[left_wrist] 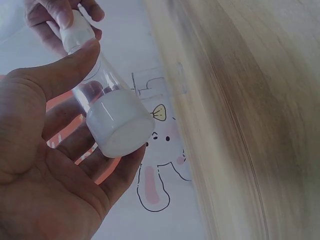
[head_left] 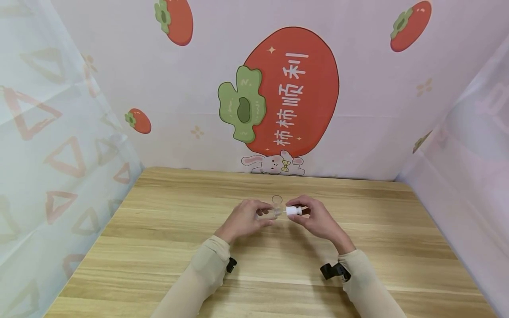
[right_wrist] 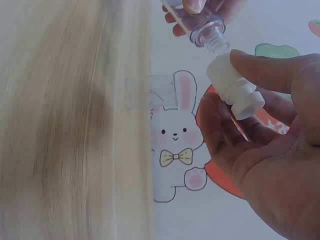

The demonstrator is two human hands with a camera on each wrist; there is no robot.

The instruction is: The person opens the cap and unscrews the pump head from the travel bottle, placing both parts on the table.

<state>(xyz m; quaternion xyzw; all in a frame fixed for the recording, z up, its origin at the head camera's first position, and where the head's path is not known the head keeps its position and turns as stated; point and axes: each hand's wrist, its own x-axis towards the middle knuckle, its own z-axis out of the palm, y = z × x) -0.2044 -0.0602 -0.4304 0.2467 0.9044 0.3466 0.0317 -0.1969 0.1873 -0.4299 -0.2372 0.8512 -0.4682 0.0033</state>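
Observation:
My left hand (head_left: 247, 218) grips a clear bottle (head_left: 277, 211) between thumb and fingers. The bottle has a thick white base (left_wrist: 121, 125) and lies tilted on its side above the table, its bare threaded neck (right_wrist: 217, 41) toward my right hand. My right hand (head_left: 319, 220) pinches a white pump head (head_left: 293, 210) by its collar, in line with that neck. A short stretch of thread shows between collar and bottle shoulder. Inside the bottle, the pump's tube is hard to make out.
A clear plastic cap (right_wrist: 150, 92) stands on the wooden table (head_left: 167, 247) just behind the bottle. The back wall (head_left: 179, 141) carries a printed rabbit and persimmons. White sheets hang along the left and right table edges.

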